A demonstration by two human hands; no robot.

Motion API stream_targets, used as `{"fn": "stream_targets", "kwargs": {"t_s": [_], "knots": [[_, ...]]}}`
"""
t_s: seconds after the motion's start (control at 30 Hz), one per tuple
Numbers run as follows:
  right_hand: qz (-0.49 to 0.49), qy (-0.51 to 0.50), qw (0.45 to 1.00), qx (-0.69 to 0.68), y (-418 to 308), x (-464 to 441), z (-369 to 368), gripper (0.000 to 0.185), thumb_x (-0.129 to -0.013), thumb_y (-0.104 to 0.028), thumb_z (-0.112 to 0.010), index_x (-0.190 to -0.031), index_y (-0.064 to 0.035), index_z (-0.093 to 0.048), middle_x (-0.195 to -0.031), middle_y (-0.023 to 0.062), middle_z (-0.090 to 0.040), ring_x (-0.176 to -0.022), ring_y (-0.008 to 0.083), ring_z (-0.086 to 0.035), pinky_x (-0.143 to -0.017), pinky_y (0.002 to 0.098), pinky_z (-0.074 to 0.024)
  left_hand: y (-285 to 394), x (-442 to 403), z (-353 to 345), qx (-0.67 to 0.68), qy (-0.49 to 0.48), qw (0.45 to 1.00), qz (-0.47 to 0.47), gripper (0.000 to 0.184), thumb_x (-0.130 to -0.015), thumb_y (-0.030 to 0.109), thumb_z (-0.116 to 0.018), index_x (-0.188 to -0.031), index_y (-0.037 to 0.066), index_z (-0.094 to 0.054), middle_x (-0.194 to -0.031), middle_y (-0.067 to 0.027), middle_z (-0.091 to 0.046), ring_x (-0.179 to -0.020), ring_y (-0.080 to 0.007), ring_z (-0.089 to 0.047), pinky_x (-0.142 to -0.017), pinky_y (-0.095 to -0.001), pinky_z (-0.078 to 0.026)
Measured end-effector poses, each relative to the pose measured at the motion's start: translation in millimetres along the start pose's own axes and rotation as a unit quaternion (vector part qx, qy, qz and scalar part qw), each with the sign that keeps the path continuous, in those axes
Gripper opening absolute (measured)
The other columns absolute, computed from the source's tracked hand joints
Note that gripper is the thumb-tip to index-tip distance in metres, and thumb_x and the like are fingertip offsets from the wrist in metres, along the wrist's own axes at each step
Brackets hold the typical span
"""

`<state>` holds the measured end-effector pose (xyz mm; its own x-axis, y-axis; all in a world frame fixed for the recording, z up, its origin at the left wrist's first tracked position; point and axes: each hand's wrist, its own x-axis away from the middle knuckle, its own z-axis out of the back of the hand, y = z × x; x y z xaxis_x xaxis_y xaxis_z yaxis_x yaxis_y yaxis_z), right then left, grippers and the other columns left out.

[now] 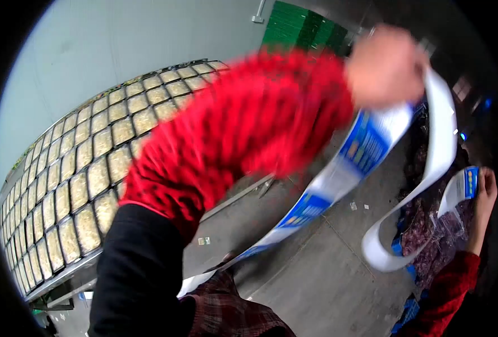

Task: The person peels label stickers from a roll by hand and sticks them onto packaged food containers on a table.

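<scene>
My left hand (386,67), blurred by motion, is raised at the upper right with its fingers closed on a long strip of labels (367,143). The strip has a white backing with blue printed labels. From that hand it runs down to the lower left past my legs, and on the other side it hangs in a loose white curl. At the right edge my right hand (486,188) pinches the strip's end, where a blue label with coloured dots shows. Both arms wear red patterned sleeves, the left with a black cover on it.
On the left, a long table holds many rows of black trays (98,176) filled with pale strands, beside a pale wall (148,28). Green crates (297,28) stand at the back. Purple produce (428,241) in blue crates lies at the right. Scraps litter the grey floor (305,275).
</scene>
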<state>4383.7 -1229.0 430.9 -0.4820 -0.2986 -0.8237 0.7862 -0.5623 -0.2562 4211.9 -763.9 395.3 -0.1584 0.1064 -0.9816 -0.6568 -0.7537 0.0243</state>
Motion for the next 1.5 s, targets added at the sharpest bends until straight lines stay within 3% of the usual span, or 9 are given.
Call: {"fn": "stream_targets", "kwargs": {"t_s": [0.07, 0.3, 0.4, 0.47, 0.6, 0.73, 0.83, 1.13, 1.5], "knots": [[0.016, -0.02, 1.0, -0.001, -23.8, -20.9, -52.0, 0.017, -0.103, -0.019, -0.056, -0.102, -0.0019, -0.059, -0.093, -0.0011, -0.057, -0.086, 0.0062, -0.053, -0.078, 0.0211, -0.0417, -50.3, -52.2, -3.7, -0.01, 0.063, 0.997, -0.035, 0.017, -0.074, 0.01, -0.062, -0.081, -0.002, -0.073, -0.083, -0.0283, -0.065, -0.08, -0.0447, -0.064, -0.078, -0.0484, -0.053], [0.053, -0.154, 0.987, 0.014, -11.4, -81.3, -177.5, 0.009, -0.1, -0.011, -0.056, -0.096, -0.0037, -0.056, -0.09, -0.0015, -0.053, -0.086, 0.0069, -0.05, -0.08, 0.0206, -0.0391, -205.3, 229.1, -75.2, -0.026, -0.203, 0.976, 0.076, 0.018, -0.089, 0.027, -0.061, -0.095, 0.012, -0.07, -0.077, -0.0113, -0.063, -0.067, -0.0283, -0.064, -0.061, -0.0431, -0.051], [0.012, -0.242, 0.968, -0.068, -5.7, -74.7, -257.5, 0.004, -0.095, -0.006, -0.06, -0.097, -0.0025, -0.059, -0.088, 0.0021, -0.057, -0.082, 0.01, -0.055, -0.075, 0.0252, -0.0441, -198.9, 465.6, -84.2, -0.173, -0.731, 0.534, 0.389, 0.02, -0.093, 0.019, -0.058, -0.096, 0.008, -0.074, -0.1, -0.0107, -0.072, -0.085, -0.0231, -0.069, -0.077, -0.0396, -0.055], [0.073, -0.323, 0.939, -0.09, 6.4, -75.7, -316.0, 0.007, -0.092, -0.004, -0.061, -0.099, -0.0004, -0.06, -0.083, 0.0078, -0.059, -0.078, 0.0137, -0.059, -0.072, 0.0287, -0.0478, -174.7, 501.4, -62.1, -0.074, -0.814, 0.385, 0.428, 0.028, -0.089, 0.026, -0.064, -0.111, 0.008, -0.067, -0.111, -0.0133, -0.067, -0.099, -0.0255, -0.064, -0.087, -0.0394, -0.051], [0.155, -0.5, 0.779, -0.346, 8.0, -80.8, -466.9, 0.008, -0.093, -0.004, -0.063, -0.098, 0.0012, -0.059, -0.08, 0.0082, -0.062, -0.074, 0.0137, -0.061, -0.068, 0.0287, -0.0496, -169.7, 396.1, -78.1, 0.053, -0.54, 0.618, 0.569, 0.071, -0.081, 0.04, -0.078, -0.141, 0.008, -0.053, -0.135, -0.0185, -0.058, -0.126, -0.0303, -0.055, -0.106, -0.0391, -0.043], [0.127, -0.636, 0.585, -0.488, -2.6, -65.2, -587.9, 0.006, -0.097, -0.003, -0.061, -0.1, 0.0004, -0.058, -0.087, 0.0021, -0.06, -0.081, 0.0055, -0.057, -0.073, 0.0241, -0.0486, -183.3, 288.8, -158.9, 0.15, -0.035, 0.819, 0.553, 0.064, -0.082, 0.03, -0.083, -0.133, 0.0, -0.058, -0.109, -0.0115, -0.069, -0.101, -0.021, -0.064, -0.09, -0.0353, -0.051], [0.096, -0.681, 0.493, -0.533, 2.0, -63.7, -623.8, 0.021, -0.095, -0.005, -0.064, -0.113, 0.0001, -0.055, -0.088, 0.0036, -0.061, -0.082, 0.0074, -0.059, -0.07, 0.0247, -0.0493, -180.1, 287.0, -208.8, 0.136, 0.099, 0.661, 0.732, 0.025, -0.093, 0.021, -0.072, -0.106, -0.001, -0.073, -0.091, -0.0006, -0.072, -0.083, -0.0043, -0.061, -0.074, -0.0227, -0.05], [-0.015, -0.75, 0.348, -0.562, 24.7, -40.0, -696.7, 0.053, -0.083, 0.006, -0.071, -0.13, 0.0041, -0.048, -0.102, 0.0092, -0.064, -0.086, 0.0103, -0.062, -0.076, 0.0249, -0.0539, -158.7, 302.8, -258.4, 0.08, 0.308, 0.582, 0.748, 0.027, -0.098, 0.021, -0.065, -0.11, -0.002, -0.072, -0.096, -0.0048, -0.074, -0.083, -0.0091, -0.065, -0.075, -0.0251, -0.051], [0.146, -0.668, 0.528, -0.503, -11.0, -12.1, -711.8, 0.046, -0.079, 0.003, -0.075, -0.121, 0.003, -0.058, -0.094, 0.0095, -0.066, -0.075, 0.0096, -0.062, -0.068, 0.0255, -0.0522, -159.0, 324.7, -243.3, 0.136, 0.383, 0.539, 0.738, 0.026, -0.1, 0.015, -0.059, -0.115, -0.005, -0.067, -0.102, -0.007, -0.072, -0.089, -0.0115, -0.065, -0.081, -0.0272, -0.052]]}}
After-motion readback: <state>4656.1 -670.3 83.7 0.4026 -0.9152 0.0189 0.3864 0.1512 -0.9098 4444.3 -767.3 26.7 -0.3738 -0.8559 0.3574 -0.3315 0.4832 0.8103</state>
